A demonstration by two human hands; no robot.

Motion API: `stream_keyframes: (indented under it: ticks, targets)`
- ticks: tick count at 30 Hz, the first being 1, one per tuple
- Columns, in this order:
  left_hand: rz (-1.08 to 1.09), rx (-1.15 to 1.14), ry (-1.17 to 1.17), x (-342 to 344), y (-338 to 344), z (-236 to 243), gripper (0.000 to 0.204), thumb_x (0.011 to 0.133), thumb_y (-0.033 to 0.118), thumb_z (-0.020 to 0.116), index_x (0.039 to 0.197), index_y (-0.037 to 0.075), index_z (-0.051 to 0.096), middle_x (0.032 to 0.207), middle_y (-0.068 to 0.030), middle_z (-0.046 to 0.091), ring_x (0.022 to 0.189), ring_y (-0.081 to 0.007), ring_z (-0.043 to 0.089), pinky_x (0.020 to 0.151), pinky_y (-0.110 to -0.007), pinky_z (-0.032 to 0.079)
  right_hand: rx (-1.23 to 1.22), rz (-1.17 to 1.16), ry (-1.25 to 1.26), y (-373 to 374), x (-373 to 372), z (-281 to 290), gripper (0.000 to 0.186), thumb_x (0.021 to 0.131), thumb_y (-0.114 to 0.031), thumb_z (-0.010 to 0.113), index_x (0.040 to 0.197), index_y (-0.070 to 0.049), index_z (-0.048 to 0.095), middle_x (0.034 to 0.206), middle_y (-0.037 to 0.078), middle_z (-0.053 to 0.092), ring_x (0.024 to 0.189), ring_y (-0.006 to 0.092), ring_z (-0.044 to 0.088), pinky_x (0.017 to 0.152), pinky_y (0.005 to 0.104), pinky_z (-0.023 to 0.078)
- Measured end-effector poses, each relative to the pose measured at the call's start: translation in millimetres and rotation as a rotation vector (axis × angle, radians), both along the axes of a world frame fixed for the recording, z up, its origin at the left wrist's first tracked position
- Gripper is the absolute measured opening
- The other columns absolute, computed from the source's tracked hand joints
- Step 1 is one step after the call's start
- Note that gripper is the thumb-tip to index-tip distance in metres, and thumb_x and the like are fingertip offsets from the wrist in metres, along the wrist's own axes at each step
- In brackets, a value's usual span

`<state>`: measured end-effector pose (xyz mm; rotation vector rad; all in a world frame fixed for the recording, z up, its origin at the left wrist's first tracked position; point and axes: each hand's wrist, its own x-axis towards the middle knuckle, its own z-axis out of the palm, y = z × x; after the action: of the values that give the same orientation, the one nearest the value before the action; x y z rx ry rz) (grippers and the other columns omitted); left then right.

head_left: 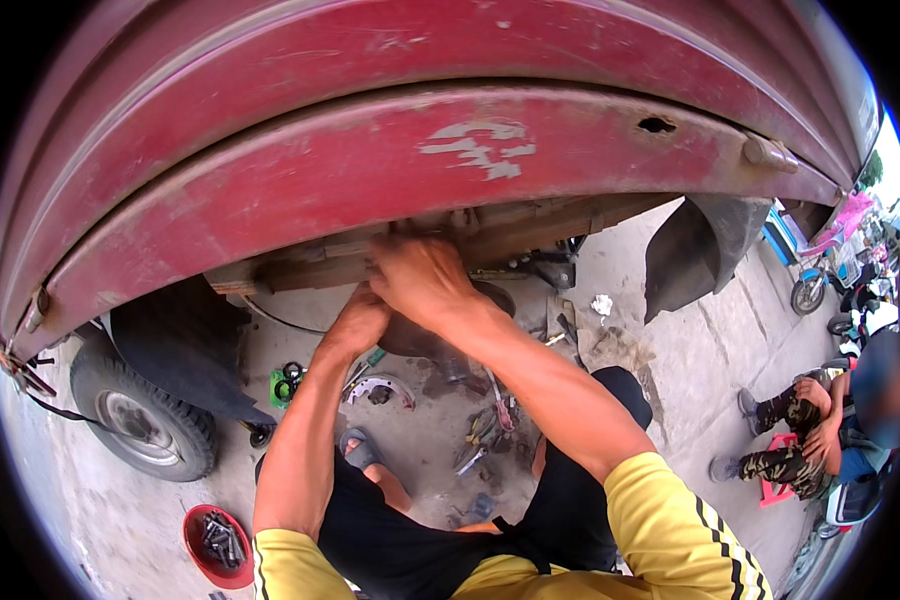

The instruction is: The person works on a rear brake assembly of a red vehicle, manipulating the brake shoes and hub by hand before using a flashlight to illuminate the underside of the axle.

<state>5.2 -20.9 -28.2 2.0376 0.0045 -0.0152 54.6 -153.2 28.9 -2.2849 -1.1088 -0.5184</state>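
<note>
Overhead, both hands, left hand and right hand, reached under the red vehicle body, touching its underframe; their grip apparently hidden, I cannot tell.

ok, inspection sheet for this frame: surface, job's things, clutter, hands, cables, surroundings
surface: grey concrete ground, stained dark under the work area.
job's things: dark red vehicle body, paint chipped; both hands are up at its underside frame.
clutter: loose hand tools on the ground, red bowl of dark metal parts, green item, white rag.
hands: left hand and right hand pressed against the underside; grip cannot be made out.
cables: thin dark cable hanging under the frame.
surroundings: wheel at left, black mudflap, a seated person at right, parked scooter behind.
</note>
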Motion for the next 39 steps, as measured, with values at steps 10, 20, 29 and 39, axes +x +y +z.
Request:
stream_keyframes:
  ticks: [10, 20, 29, 39]
  targets:
    - [0.017, -0.097, 0.022, -0.3, -6.4, 9.6, 0.035, 0.092, 0.016, 0.051, 0.12, -0.005, 0.055, 0.121, -0.0192, 0.06, 0.115, -0.023, 0.052, 0.097, -0.034, 0.041, -0.078, 0.025, -0.019, 1.7, 6.7, 0.1, 0.025, 0.079, -0.022, 0.065, 0.094, -0.002, 0.065, 0.073, 0.019, 0.065, 0.073, 0.036, 0.066, 0.064, 0.0465, 0.052]
    - [-0.049, -0.137, 0.059, 8.4, -3.9, -1.1, 0.034, 0.096, 0.027, 0.054, 0.103, -0.005, 0.065, 0.094, -0.0068, 0.067, 0.09, -0.0119, 0.054, 0.087, -0.03, 0.042, 0.16, -0.044, 0.279, -63.2, 29.6, -2.9, 0.027, 0.085, -0.023, 0.062, 0.1, 0.0, 0.064, 0.076, 0.023, 0.063, 0.075, 0.0392, 0.063, 0.07, 0.0444, 0.047]
    - [-0.013, -0.082, -0.006, 2.3, -3.4, -11.6, 0.036, 0.095, 0.029, 0.051, 0.094, -0.006, 0.059, 0.088, -0.0089, 0.061, 0.086, -0.016, 0.05, 0.085, -0.03, 0.04, 0.257, -0.236, 0.531, -94.5, 17.8, -9.2, 0.034, 0.09, -0.03, 0.059, 0.106, -0.001, 0.066, 0.091, 0.025, 0.066, 0.086, 0.0372, 0.065, 0.08, 0.0392, 0.049]
    - [0.0, -0.045, 0.047, 4.8, -8.0, -4.0, 0.037, 0.095, 0.031, 0.052, 0.095, -0.006, 0.06, 0.088, -0.0093, 0.063, 0.086, -0.0155, 0.05, 0.086, -0.03, 0.04, 0.566, -0.182, 1.263, -130.6, 60.4, -100.4, 0.03, 0.09, -0.025, 0.064, 0.111, -0.004, 0.066, 0.085, 0.0, 0.063, 0.063, 0.0093, 0.049, 0.053, 0.0259, 0.037]
